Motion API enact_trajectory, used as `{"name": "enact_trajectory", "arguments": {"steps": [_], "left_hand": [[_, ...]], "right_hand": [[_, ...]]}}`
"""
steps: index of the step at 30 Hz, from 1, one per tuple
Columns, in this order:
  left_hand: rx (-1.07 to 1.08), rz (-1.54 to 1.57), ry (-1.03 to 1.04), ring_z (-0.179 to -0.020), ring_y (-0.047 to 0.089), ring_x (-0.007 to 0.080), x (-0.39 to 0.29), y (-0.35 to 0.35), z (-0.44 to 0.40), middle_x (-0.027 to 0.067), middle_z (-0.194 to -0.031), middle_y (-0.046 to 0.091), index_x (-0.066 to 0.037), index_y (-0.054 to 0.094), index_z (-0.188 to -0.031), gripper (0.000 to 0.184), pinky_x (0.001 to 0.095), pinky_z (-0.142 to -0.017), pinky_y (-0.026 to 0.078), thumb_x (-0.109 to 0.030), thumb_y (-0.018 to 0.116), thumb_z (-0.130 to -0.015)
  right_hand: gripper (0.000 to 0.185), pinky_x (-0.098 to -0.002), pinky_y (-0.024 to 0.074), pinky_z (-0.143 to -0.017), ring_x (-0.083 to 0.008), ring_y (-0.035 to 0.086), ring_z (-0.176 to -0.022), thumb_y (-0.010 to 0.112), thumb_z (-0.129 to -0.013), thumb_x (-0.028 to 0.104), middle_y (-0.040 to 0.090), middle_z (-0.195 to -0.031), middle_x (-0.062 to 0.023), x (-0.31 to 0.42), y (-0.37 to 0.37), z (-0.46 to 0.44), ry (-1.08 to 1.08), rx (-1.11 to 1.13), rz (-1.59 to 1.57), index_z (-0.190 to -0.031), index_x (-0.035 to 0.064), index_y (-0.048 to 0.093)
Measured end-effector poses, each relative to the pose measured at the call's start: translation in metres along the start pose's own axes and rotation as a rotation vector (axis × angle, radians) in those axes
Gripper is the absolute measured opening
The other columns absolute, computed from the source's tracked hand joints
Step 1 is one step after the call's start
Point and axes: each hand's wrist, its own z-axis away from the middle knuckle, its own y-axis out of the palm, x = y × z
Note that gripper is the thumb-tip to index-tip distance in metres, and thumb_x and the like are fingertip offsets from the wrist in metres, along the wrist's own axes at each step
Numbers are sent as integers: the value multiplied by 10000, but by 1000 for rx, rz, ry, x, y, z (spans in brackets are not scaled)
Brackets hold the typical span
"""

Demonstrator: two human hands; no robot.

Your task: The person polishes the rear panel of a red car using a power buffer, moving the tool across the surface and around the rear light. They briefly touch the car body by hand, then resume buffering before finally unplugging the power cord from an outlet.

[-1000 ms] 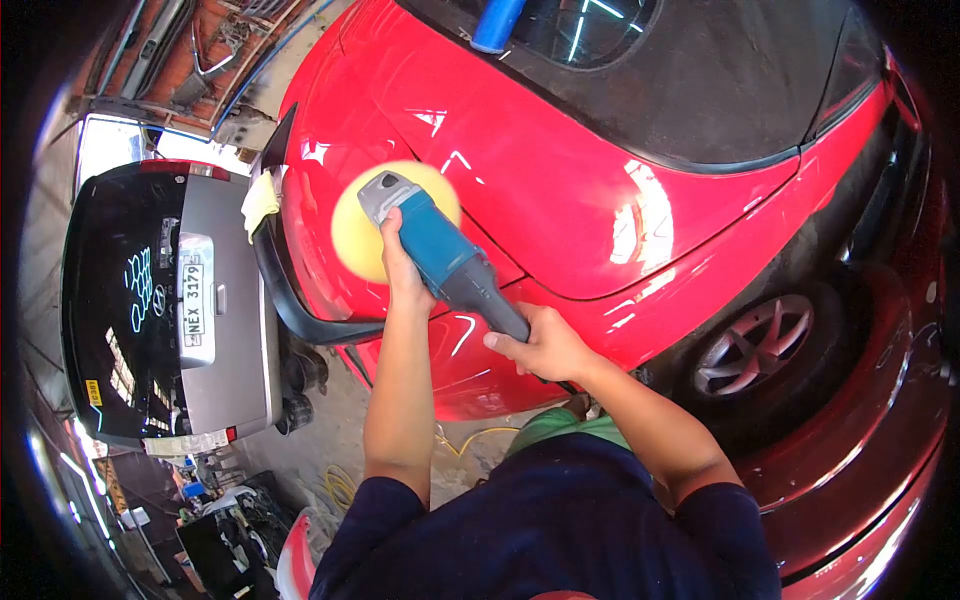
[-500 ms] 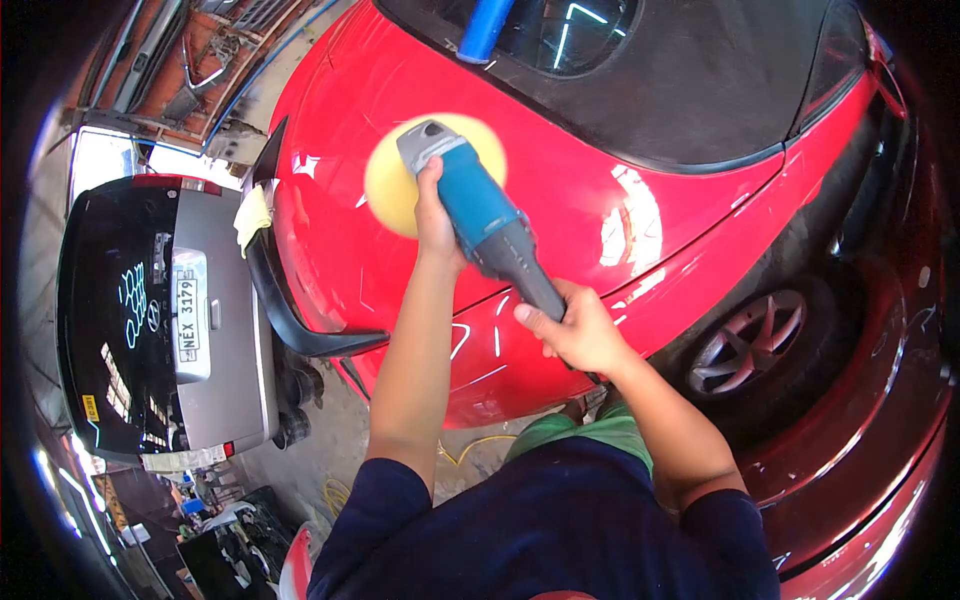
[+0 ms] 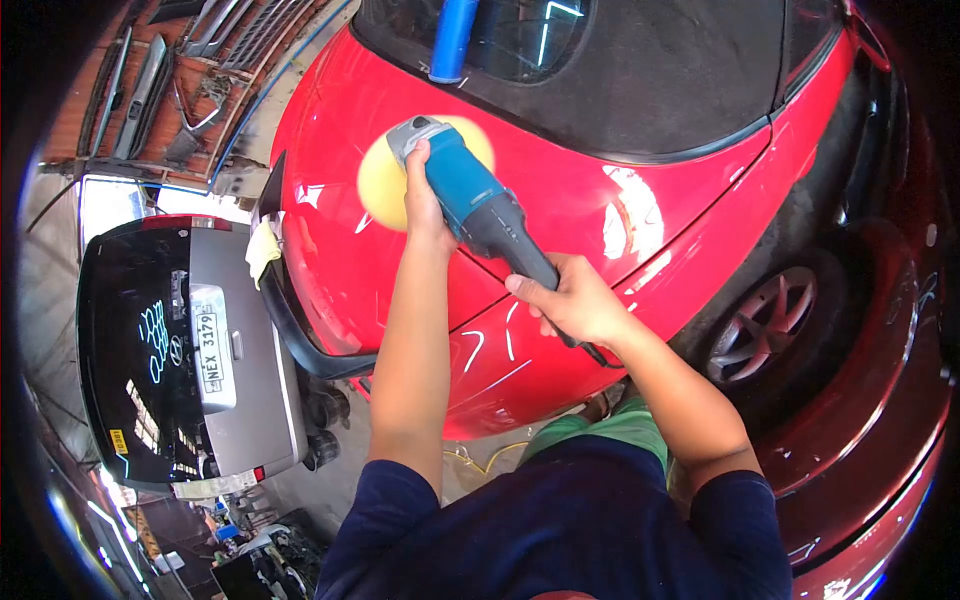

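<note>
A teal and black power polisher (image 3: 462,187) lies across the view, its round yellow pad (image 3: 382,185) against the glossy red car panel (image 3: 330,135). The pad's outline is blurred. My left hand (image 3: 426,200) is wrapped round the polisher's front part, just behind the grey metal head, with the thumb along its side. My right hand (image 3: 578,300) grips the black rear handle, from which a dark cord trails. Below the pad, the panel shows bright reflections.
A black spoiler (image 3: 300,340) with a yellow cloth (image 3: 262,250) on it edges the red car. A blue tube (image 3: 453,40) lies near the rear window. Left stands a grey vehicle (image 3: 240,350); right, a dark red car (image 3: 850,440). A yellow hose (image 3: 480,466) crosses the floor.
Over the last second the polisher and both hands have moved up and right across the panel, then slightly left. The view has shifted a little. Both hands have kept their hold.
</note>
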Motion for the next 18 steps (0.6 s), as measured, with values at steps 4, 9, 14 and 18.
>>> {"name": "enact_trajectory", "arguments": {"steps": [4,9,14,18], "left_hand": [[-26,-4,53,-938,775,246,3,-25,19,108,-1076,764,-80,698,-1321,671,429,-856,668,-690,647,-1048],[-33,11,84,-990,770,271,10,-66,32,127,-1136,754,-79,672,-1354,717,452,-888,666,-719,651,-1032],[-66,35,86,-990,771,287,15,-92,43,137,-1130,759,-70,671,-1351,717,464,-890,665,-714,634,-1039],[-104,54,68,-987,765,264,16,-106,54,123,-1110,756,-68,675,-1331,691,438,-879,655,-699,622,-1056]], "right_hand": [[501,-340,525,-510,-136,663,-547,830,-1048,436,638,-673,-29,-14,20,2,10,16,41,-1105,-45,701],[527,-349,530,-518,-143,673,-543,848,-1026,453,640,-648,-43,-21,44,8,43,26,101,-1095,-47,696],[528,-376,544,-556,-165,688,-563,860,-1015,471,649,-644,-62,-31,58,10,47,38,148,-1026,-32,701],[532,-385,532,-558,-175,686,-584,856,-1019,478,637,-657,-69,-41,68,9,41,56,203,-1019,-30,698]]}}
